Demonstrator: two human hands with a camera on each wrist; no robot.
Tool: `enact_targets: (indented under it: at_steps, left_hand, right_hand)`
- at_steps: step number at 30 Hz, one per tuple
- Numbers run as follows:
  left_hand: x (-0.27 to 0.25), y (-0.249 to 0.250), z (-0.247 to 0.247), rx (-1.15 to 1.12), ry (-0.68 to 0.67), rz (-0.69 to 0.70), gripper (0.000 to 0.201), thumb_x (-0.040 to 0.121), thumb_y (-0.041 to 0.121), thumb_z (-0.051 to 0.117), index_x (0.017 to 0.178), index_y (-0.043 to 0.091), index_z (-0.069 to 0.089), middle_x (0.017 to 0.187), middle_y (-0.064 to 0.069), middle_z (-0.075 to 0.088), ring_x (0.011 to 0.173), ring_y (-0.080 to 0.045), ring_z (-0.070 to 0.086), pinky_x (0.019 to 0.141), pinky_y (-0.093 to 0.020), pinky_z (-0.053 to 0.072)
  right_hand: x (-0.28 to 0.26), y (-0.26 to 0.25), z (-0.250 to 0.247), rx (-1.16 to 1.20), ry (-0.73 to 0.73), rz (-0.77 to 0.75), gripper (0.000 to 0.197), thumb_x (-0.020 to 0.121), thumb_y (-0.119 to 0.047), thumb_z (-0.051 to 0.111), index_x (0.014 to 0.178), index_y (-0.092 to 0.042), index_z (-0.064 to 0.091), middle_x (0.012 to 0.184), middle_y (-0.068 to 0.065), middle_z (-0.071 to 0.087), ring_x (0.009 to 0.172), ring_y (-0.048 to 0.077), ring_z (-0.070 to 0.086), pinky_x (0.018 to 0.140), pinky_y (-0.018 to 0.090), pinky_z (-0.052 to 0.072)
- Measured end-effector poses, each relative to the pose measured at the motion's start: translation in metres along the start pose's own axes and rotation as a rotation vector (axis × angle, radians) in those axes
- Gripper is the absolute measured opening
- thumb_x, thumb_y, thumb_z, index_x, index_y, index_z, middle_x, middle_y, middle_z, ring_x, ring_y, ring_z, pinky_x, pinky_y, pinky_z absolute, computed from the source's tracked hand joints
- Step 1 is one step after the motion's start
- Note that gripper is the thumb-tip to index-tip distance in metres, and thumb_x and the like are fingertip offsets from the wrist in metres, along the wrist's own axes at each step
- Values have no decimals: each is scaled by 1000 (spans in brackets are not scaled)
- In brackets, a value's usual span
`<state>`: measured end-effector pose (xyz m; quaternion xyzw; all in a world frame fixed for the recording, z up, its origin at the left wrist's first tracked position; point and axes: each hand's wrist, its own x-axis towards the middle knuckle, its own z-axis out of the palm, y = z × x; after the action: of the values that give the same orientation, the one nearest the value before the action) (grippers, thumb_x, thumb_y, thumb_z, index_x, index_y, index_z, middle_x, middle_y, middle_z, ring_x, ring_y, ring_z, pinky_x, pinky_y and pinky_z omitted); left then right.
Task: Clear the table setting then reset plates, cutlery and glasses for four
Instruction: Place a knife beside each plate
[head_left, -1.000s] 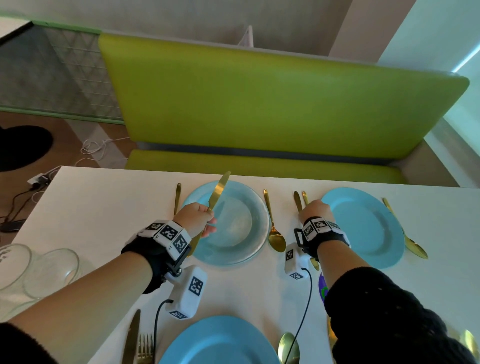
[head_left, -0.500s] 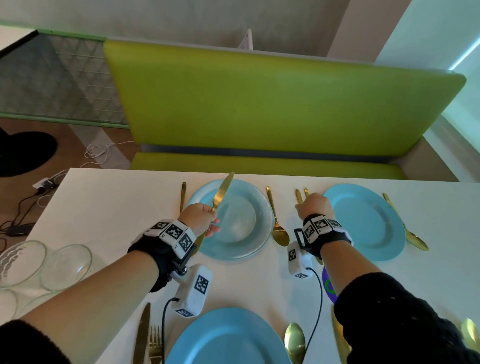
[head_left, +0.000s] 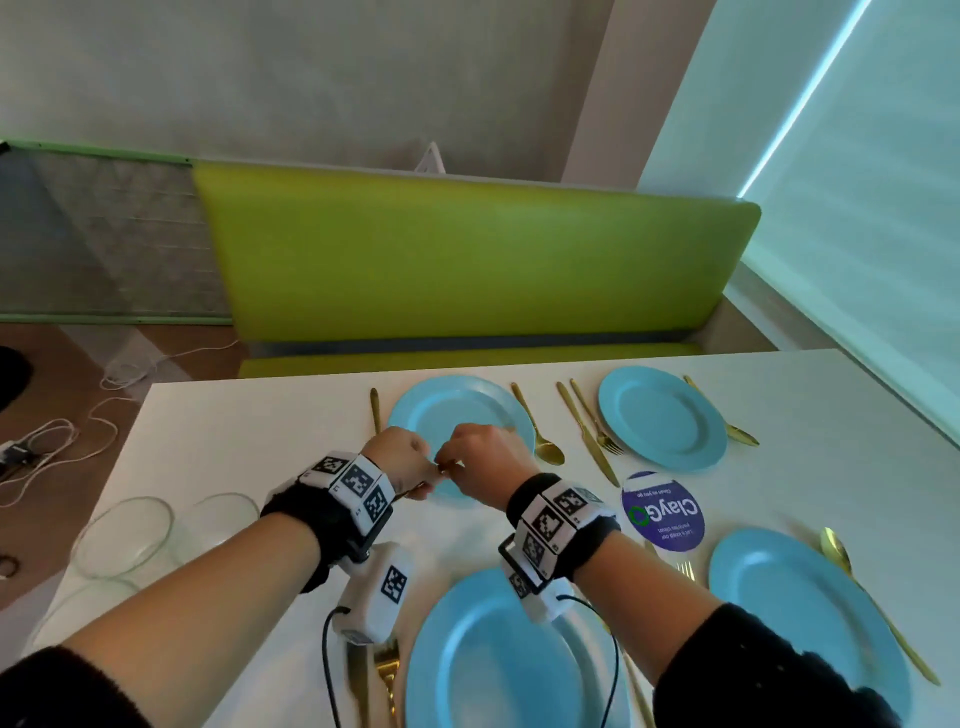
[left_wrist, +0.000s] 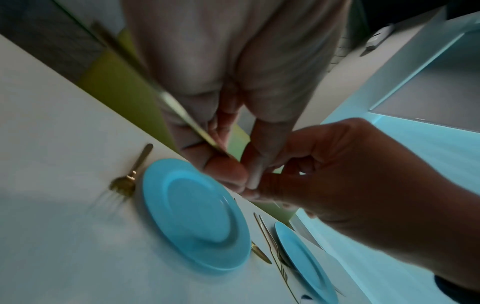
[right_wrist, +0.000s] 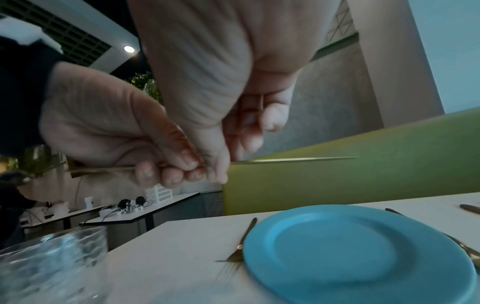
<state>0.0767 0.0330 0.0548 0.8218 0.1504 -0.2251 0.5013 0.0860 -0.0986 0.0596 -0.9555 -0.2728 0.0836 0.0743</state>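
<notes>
Here both the left hand (head_left: 402, 457) and right hand (head_left: 480, 457) pinch a mostly hidden gold knife (right_wrist: 293, 160).

A gold knife (right_wrist: 291, 160) is held level above the table (right_wrist: 187, 236) by both hands, right hand (right_wrist: 207, 82) pinching beside the left hand (right_wrist: 109, 127). A blue plate (right_wrist: 358, 253) lies below, fork (right_wrist: 241, 244) at its left rim, glass (right_wrist: 52, 265) nearer the left edge.

Both forearms are bare below black fuzzy sleeves (head_left: 753, 670). Each wrist wears a black strap (head_left: 311, 514) ringed with white blocks of black square markers; beneath each strap hangs a white camera box (head_left: 376, 592) trailing a black cable (head_left: 327, 670).
</notes>
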Motion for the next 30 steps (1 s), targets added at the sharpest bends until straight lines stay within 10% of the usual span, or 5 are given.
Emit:
enact_targets:
  at_steps: [5,10,21,30]
  left_hand:
    - [-48,-33,-44,75,-95,38,21,73,-4,63,84,11,53,63,-10,56,52,-17,51,46,-18,45]
    - [-73,-63,-78,11,-134,20,62,74,-8,67,129,3,39,67,-15,60,53,-20,53,50,-23,49]
    - [-72,-83,-150,147,122,148,39,83,24,68,119,13,61,124,-7,61,116,-24,56,99,-30,44]
    - [-33,-89,-188,-222,197,158,5,88,11,60,85,15,61,84,-4,60,62,-12,57,57,-21,46]
  right_hand:
    - [-27,-75,3,-34,21,-23,27,94,-23,49,109,-17,70,110,5,64,100,29,61,78,36,48]
    - [-38,-129,8,-14,74,30,28,94,-21,49,112,-20,70,111,6,66,102,29,60,81,35,47]
    - [-9,-142,12,-8,78,338,22,91,-23,54,104,-21,72,108,2,66,103,23,61,87,36,52]
    - [85,-115,46,115,-66,582,25,90,-21,51,100,-10,70,102,7,70,95,25,65,75,29,53]
